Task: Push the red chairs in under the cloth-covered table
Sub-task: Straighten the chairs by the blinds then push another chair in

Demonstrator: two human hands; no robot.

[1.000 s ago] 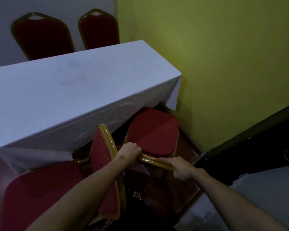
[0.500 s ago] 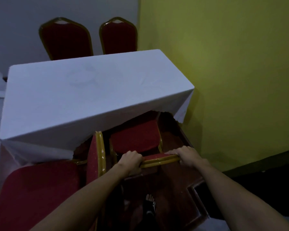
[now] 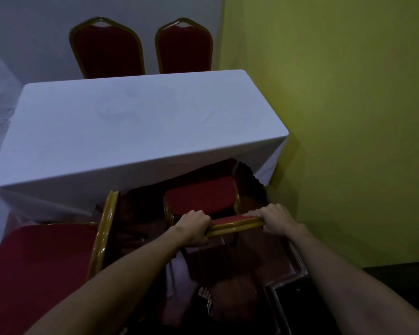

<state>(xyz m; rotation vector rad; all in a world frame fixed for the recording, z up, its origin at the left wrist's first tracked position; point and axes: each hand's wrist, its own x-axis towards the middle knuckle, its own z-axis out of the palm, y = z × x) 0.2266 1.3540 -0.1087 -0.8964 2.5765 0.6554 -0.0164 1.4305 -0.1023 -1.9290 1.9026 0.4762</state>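
A table under a white cloth [image 3: 140, 131] fills the middle of the view. At its near right side stands a red chair [image 3: 201, 198] with a gold frame, its seat partly under the cloth's edge. My left hand [image 3: 194, 226] and my right hand [image 3: 275, 220] both grip the gold top rail of its backrest [image 3: 235, 227], one at each end. A second red chair [image 3: 39, 269] stands to the left, out from the table, its seat towards me and its gold backrest edge [image 3: 105, 228] beside my left forearm.
Two more red chairs [image 3: 108, 50] [image 3: 184, 48] stand at the table's far side against a grey wall. A yellow-green wall [image 3: 348, 117] runs close along the right. A dark wooden platform edge [image 3: 288, 281] lies below my right arm. My foot [image 3: 205, 298] shows on the floor.
The gripped chair has slid forward, more of its seat going under the cloth, and turned square to the table. My view has risen, showing more of the far chairs.
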